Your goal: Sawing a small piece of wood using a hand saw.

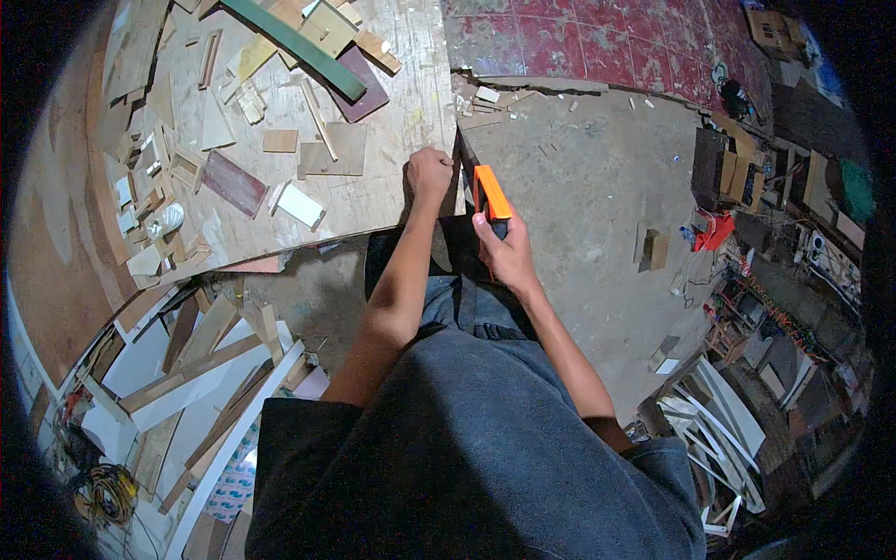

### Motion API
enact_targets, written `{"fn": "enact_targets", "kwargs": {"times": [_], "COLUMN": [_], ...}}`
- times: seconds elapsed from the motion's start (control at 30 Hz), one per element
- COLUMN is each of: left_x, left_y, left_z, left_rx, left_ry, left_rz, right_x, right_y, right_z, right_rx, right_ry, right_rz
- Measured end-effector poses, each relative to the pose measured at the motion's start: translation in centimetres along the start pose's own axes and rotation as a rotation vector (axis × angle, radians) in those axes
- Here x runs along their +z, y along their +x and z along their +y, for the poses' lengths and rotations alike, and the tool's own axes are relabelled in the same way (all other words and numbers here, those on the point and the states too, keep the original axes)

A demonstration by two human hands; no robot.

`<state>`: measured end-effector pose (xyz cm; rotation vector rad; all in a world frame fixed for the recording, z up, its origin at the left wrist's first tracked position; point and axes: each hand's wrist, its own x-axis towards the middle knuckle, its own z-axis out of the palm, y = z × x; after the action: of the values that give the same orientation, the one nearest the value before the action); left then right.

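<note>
My right hand [507, 250] is wrapped round the orange and black handle of a handsaw [495, 193]. Its dark, narrow blade points away from me, along the right edge of the wooden worktable [392, 112]. Resting at that same edge, just left of the saw, my left hand [430, 174] is closed with its fingers curled under. A dark strip shows between the left hand and the blade; whether it is a workpiece or shadow I cannot tell. What the left fingers hold, if anything, is hidden.
Wood offcuts, a green bar [299, 51], a dark red board [233, 182] and a white block [301, 206] lie on the worktable. Scrap boards [201, 373] lean at lower left. White strips [709, 439] and a red bag [714, 231] lie to the right.
</note>
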<state>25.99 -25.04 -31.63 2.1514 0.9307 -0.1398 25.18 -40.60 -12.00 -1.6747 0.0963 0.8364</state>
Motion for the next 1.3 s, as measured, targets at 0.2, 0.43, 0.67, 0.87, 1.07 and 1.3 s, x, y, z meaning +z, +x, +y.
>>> {"fn": "enact_targets", "kwargs": {"times": [0.2,0.43,0.67,0.87,1.07,1.3], "left_x": [0.2,0.2,0.5,0.3,-0.5,-3.5], "left_y": [-0.6,-0.4,-0.9,-0.6,-1.5,-3.0], "left_z": [-0.3,-0.6,-0.3,-0.5,0.2,0.0], "left_rx": [0.025,-0.088,0.097,0.127,0.132,-0.42], "left_ry": [-0.029,-0.332,-0.103,0.016,-0.161,-0.762], "left_rz": [-0.011,-0.046,0.01,-0.004,-0.016,-0.318], "right_x": [0.7,1.2,-0.8,-2.3,-4.7,-4.9], "right_y": [0.8,2.0,5.3,4.9,4.9,3.6], "right_z": [-0.7,-1.0,5.8,8.4,8.3,8.6], "right_rx": [0.033,-0.022,0.309,0.156,0.121,0.012], "right_ry": [-0.01,-0.106,-0.092,-0.044,0.041,0.005], "right_rz": [0.033,-0.015,-0.046,0.068,0.165,0.191]}}
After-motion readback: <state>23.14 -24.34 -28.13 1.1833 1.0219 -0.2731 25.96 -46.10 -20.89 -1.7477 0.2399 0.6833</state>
